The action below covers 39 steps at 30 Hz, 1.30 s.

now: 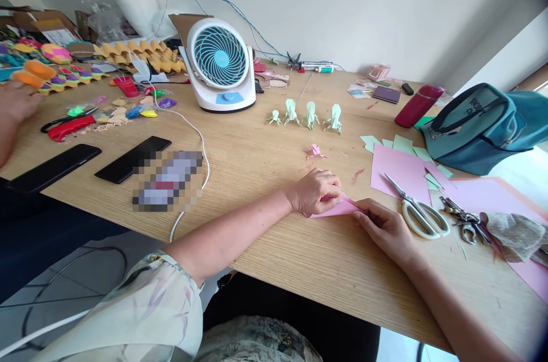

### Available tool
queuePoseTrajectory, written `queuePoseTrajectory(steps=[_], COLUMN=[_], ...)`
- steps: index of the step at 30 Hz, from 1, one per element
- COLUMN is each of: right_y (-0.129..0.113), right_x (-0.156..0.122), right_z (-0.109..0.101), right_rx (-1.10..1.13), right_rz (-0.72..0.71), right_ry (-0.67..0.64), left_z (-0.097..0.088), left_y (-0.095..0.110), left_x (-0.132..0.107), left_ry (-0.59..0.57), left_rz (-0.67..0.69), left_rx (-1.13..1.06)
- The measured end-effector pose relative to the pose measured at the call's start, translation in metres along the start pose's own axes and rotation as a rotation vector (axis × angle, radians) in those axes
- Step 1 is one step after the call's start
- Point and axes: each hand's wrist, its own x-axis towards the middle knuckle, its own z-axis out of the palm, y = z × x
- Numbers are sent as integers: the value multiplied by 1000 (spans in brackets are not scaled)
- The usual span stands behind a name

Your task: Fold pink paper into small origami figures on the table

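A folded sheet of pink paper [329,210] lies on the wooden table between my two hands. My left hand [317,190] is curled over its left part, fingers bent and pressing down. At the right corner my right hand [383,228] pinches the paper between thumb and fingers. Just beyond my hands rests a small pink origami figure [315,151]. Farther back, several pale green origami figures [310,115] stand in a row. White-handled scissors [417,210] lie to the right of my right hand, partly over a square pink sheet [394,173].
A white fan [221,65] stands at the back. On the right are a teal bag [483,128], a red bottle [419,106] and keys [466,225]. Phones [132,159] and a white cable [205,151] lie left. Another person's hand [19,102] touches colourful clay at far left.
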Motion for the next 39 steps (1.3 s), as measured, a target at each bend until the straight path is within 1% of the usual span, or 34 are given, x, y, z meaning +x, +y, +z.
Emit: queuePoseTrajectory(steps=[15, 28, 39], right_y=[-4, -13, -14], right_x=[1, 2, 3], right_z=[0, -1, 0], right_rx=[-28, -48, -38], right_rz=[-11, -21, 0], right_ry=[8, 3, 11], left_z=[1, -2, -3], left_y=[-3, -3, -3], left_x=[1, 1, 1], left_ry=[16, 12, -2], left_rz=[39, 24, 18], left_rx=[-27, -70, -94])
